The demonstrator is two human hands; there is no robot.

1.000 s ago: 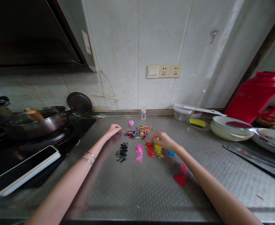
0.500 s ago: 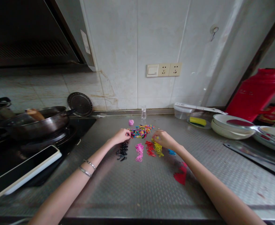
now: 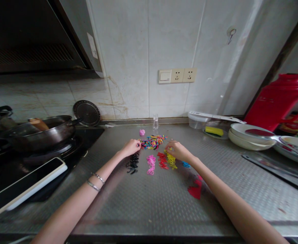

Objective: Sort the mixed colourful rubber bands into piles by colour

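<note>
A mixed heap of small coloured rubber bands (image 3: 154, 141) lies on the metal counter between my hands. My left hand (image 3: 131, 148) is closed at the heap's left edge, fingertips pinched; what they grip is too small to tell. Just below it lies a group of black rubber bands (image 3: 133, 163). My right hand (image 3: 178, 150) is pinched closed over the top of the yellow rubber bands (image 3: 172, 161), its fingertips partly hidden. Separate groups of pink rubber bands (image 3: 151, 165), red rubber bands (image 3: 162, 160) and blue rubber bands (image 3: 186, 164) lie nearby, the blue ones beside my right wrist.
Behind the heap stand a small clear bottle (image 3: 155, 122) and a pink item (image 3: 142, 132). Red scraps (image 3: 195, 191) lie by my right forearm. A phone (image 3: 26, 186) and a pan (image 3: 44, 132) are at left; bowls (image 3: 250, 140) and a red thermos (image 3: 278, 103) at right.
My left hand has shifted very slightly left at the heap's edge. My right hand stays over the yellow rubber bands, and the groups look the same.
</note>
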